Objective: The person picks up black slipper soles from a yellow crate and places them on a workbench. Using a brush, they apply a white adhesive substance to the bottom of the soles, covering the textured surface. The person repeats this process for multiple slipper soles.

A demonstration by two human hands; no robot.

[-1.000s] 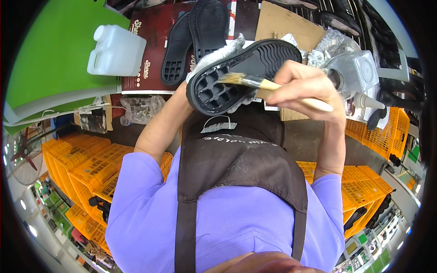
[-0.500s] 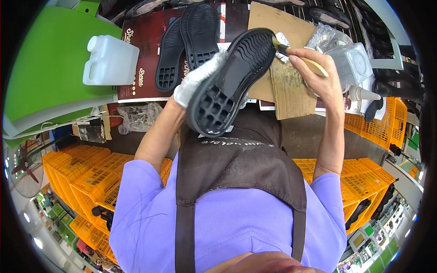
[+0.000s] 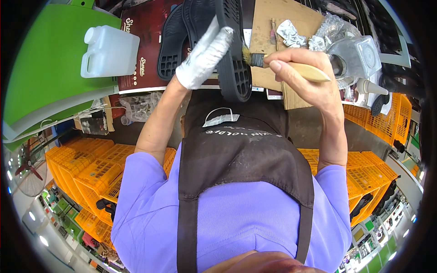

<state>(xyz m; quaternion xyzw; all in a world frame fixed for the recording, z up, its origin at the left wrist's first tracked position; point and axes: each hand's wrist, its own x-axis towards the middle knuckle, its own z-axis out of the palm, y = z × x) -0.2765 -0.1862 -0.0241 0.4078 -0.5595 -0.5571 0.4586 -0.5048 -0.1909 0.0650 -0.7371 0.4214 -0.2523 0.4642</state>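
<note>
My left hand point(image 3: 200, 63), in a white glove, grips a black shoe sole point(image 3: 237, 81) by its left side. The sole stands nearly lengthwise to me, its square-grid heel end nearest, its far end cut off by the top of the picture. My right hand point(image 3: 306, 78), bare, is closed around the pale wooden handle of a brush point(image 3: 258, 59) with a dark-wrapped neck. Its bristles touch the sole's right edge by the heel. Behind my left hand lie more black soles point(image 3: 170, 52) on a dark red printed board point(image 3: 148, 54).
A translucent white jug point(image 3: 111, 51) stands left on a green surface point(image 3: 45, 63). Brown cardboard point(image 3: 265, 29) lies beyond the brush, with crumpled white material point(image 3: 291, 34) on it. A clear container point(image 3: 362, 58) and a nozzle bottle point(image 3: 371, 87) lie right. Orange crates point(image 3: 93, 166) flank me.
My left hand has turned the sole more upright and moved it away from me. The brush has gone from the sole's far end down to its heel's right edge.
</note>
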